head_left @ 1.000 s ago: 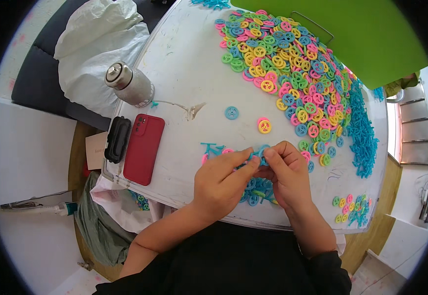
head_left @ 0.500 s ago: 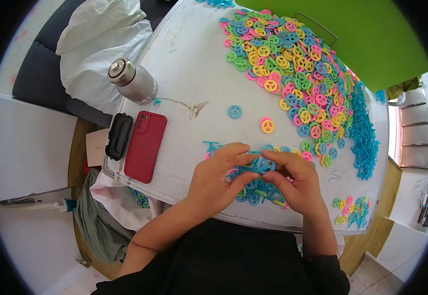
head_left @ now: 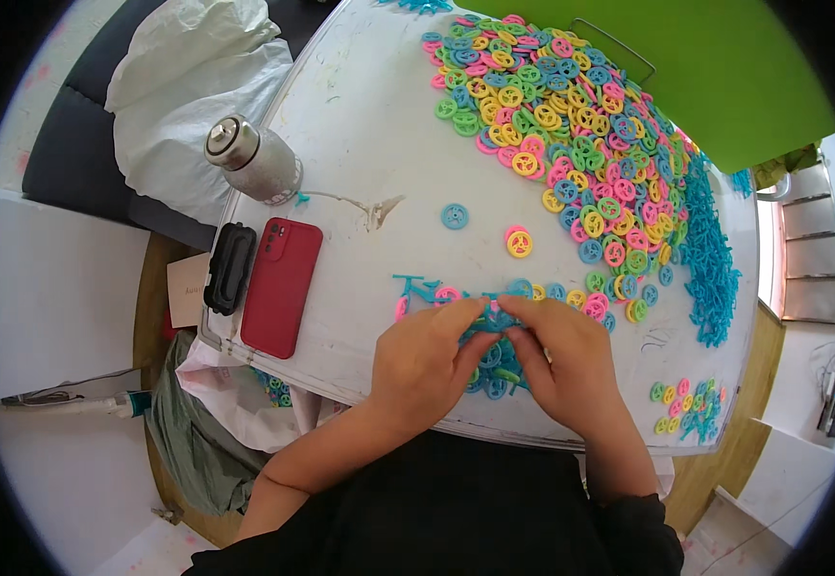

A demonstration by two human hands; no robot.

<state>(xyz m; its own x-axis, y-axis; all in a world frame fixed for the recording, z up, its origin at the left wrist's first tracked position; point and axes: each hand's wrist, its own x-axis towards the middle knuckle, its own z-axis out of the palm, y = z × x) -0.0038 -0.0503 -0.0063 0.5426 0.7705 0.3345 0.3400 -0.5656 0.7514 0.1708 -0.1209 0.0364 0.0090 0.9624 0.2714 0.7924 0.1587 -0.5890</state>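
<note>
My left hand (head_left: 422,363) and my right hand (head_left: 571,363) meet close to the table's front edge. Both are closed, thumbs and fingertips pinching a small blue plastic toy bicycle (head_left: 496,317) between them; the fingers cover most of it. Below the fingertips lies a cluster of blue and green toy pieces (head_left: 496,377). A blue toy bike frame (head_left: 419,286) rests just beyond my left fingers, with a pink wheel (head_left: 402,309) beside it. Farther off lie a single blue wheel (head_left: 455,216) and a yellow wheel (head_left: 519,244) overlapping a pink one.
A large heap of coloured wheels (head_left: 571,125) covers the far right, beside a pile of blue plastic parts (head_left: 709,259). At left stand a steel bottle (head_left: 254,161), a red phone (head_left: 282,288) and a black case (head_left: 231,269). A small parts group (head_left: 691,413) lies near right; a green panel (head_left: 705,77) rises behind.
My hands have drawn closer together, the right one shifting slightly left. The blue wheel that showed between the fingertips is now mostly covered, and more of the blue frame at left shows.
</note>
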